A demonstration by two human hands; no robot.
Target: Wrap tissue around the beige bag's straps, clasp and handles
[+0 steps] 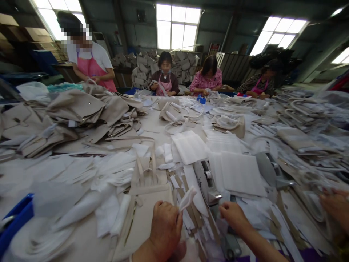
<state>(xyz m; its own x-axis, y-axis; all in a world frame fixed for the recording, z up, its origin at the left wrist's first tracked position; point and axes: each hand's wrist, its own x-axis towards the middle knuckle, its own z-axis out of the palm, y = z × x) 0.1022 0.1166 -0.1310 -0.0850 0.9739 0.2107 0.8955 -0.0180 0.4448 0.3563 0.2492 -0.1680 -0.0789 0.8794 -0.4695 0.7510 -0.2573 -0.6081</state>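
My left hand (167, 222) is closed in a fist over the lower part of a beige handbag (143, 209). A thin white foam strip (188, 198) sticks up out of its grip. The handbag lies flat, with its handles (153, 160) pointing away from me. To the right, my right hand (233, 215) is closed, fingertips pressed together, just below a grey tape dispenser (205, 178). Whatever it pinches is too small to make out. Loose white and brown strips (191, 211) lie between my hands.
White foam sheets (241, 171) are stacked beyond the dispenser. Beige bags (75, 105) pile up at left, near a blue object (19, 218). A second dispenser (269, 167) stands at right, near another person's hand (335, 205). Several co-workers sit or stand across the table.
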